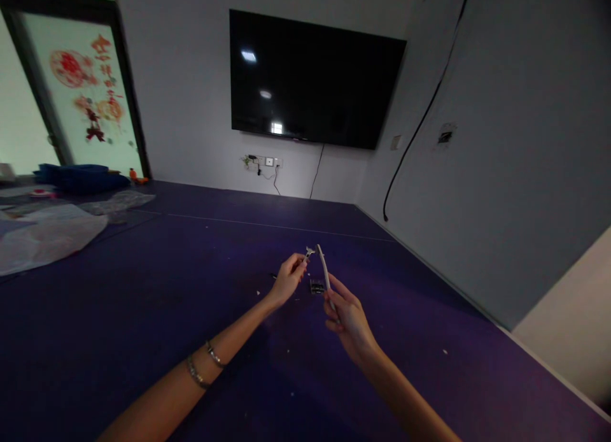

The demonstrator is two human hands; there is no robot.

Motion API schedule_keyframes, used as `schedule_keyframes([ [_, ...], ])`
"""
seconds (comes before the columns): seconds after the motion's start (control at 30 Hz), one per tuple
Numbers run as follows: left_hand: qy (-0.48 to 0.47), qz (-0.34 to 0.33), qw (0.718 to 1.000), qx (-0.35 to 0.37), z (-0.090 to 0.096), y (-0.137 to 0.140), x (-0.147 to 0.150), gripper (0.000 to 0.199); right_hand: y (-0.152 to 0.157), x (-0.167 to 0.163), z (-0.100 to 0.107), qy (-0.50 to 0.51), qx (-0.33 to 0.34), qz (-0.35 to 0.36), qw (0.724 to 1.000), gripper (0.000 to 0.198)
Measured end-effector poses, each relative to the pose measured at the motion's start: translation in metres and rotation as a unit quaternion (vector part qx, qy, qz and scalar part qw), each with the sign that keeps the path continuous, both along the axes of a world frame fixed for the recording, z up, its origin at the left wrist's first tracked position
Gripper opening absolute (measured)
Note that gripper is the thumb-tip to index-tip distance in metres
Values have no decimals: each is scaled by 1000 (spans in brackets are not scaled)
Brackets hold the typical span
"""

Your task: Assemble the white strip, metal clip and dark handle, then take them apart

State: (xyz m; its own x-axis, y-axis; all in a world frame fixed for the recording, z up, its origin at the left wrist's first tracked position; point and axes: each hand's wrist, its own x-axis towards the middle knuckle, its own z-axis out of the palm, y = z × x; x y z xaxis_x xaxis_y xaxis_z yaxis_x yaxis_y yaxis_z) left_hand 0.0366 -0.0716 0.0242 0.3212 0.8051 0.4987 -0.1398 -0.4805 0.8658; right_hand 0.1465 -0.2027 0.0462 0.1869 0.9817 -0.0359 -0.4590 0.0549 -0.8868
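Observation:
My left hand (286, 279) is closed in a pinch on a small pale forked piece (310, 251), its forked end pointing up and away. My right hand (347, 314) wraps round the lower part of a slim white toothbrush-like stick (323, 267), which stands tilted upright. The stick's tip is right beside the forked piece; whether they touch, I cannot tell. Behind the stick, between my hands, a small dark rectangular object (316, 287) with lighter marks lies on the purple surface (229, 378). A dark thin item (273, 276) shows partly behind my left hand.
Small white bits dot the purple surface. Clear plastic sheeting (52, 238) and a dark blue cloth bundle (79, 178) lie at the far left. A television (310, 79) hangs on the wall above sockets (268, 162). A black cable (420, 120) dangles along the right wall.

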Motion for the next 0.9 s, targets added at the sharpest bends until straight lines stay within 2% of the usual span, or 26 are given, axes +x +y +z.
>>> schedule_keyframes([
  [0.17, -8, 15, 1000, -6, 1, 1, 0, 11, -8, -11, -8, -4, -14, 0, 1000, 51],
  [0.4, -7, -1, 1000, -14, -1, 1, 2, 12, -2, -14, 2, 15, 12, -25, 1000, 52],
  [0.63, -13, 8, 1000, -22, 1, -2, 2, 10, -11, -25, -8, 31, -11, -25, 999, 54],
  [0.9, -2, 1, 1000, -2, 5, -9, 3, 7, -6, -27, -2, 45, 10, -29, 999, 52],
])
